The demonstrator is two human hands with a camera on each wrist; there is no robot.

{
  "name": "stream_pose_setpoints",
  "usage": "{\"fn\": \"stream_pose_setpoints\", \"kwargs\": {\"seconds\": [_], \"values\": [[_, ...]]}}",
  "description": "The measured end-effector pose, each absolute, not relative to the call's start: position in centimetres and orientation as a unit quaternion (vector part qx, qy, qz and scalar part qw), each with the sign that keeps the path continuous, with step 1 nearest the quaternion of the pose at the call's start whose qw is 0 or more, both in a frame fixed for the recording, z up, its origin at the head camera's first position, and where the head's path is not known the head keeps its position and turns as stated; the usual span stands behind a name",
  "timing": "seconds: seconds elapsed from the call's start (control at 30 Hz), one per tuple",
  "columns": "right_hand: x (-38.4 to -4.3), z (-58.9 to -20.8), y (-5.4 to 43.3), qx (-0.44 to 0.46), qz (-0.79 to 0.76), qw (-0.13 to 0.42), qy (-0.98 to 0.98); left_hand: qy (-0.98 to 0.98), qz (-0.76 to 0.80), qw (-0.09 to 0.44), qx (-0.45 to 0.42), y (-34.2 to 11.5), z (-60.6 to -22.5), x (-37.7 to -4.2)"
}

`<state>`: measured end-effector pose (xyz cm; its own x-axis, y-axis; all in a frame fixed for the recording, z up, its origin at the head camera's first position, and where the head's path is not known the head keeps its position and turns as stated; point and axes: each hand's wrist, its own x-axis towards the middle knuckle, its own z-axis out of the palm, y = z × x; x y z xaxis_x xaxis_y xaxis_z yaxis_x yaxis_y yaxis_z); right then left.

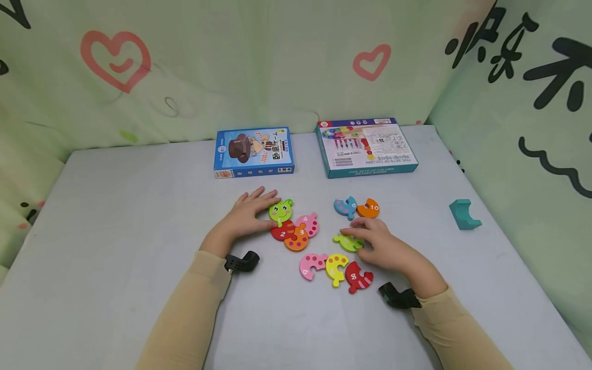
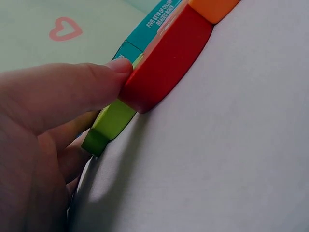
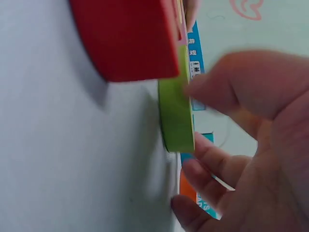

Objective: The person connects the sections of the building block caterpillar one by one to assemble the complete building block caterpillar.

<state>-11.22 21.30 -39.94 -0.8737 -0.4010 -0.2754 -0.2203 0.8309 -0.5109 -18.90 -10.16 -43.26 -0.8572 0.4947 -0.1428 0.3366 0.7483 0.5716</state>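
On the teal-edged box (image 1: pixel 365 149) at the back of the table (image 1: pixel 115 231), English print on the side reads "FIVE SETS OF COLUM", with the end of the last word unclear; the blue box (image 1: pixel 253 152) beside it bears Chinese characters, of which 游戏 can be read in the right wrist view. Large black characters (image 1: pixel 561 72) run over the wall at the right. Some puzzle pieces carry numbers: 2 on a red piece (image 1: pixel 277 235), 3 on an orange piece (image 1: pixel 297 242), 4 on a pink piece, 8 on another red piece (image 1: pixel 353 277) and 10 on another orange piece (image 1: pixel 368 208). The left-hand grip (image 1: pixel 245 213) is wide, its fingers spread, with the forefinger at the edge of the smiling green piece (image 1: pixel 280 211) and the thumb against the red 2; these two pieces lie joined with 3 and 4, just to the right of that hand. The right-hand grip (image 1: pixel 384 246) is narrow, holding the light-green piece (image 1: pixel 349 243) between thumb and forefinger, though the thumb is blurred in the right wrist view and exactly where its tip touches is hard to tell. The light-green piece lies between the blue piece (image 1: pixel 343 208) and the yellow piece (image 1: pixel 332 266).
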Motion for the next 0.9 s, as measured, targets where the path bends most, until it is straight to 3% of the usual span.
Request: {"fn": "stream_pose_setpoints", "kwargs": {"seconds": [0.9], "values": [[-11.35, -40.56, 21.3, -0.17, -0.257, 0.159, 0.938, 0.924, 0.272, 0.14, 0.229, -10.12, -43.15, -18.85]]}}
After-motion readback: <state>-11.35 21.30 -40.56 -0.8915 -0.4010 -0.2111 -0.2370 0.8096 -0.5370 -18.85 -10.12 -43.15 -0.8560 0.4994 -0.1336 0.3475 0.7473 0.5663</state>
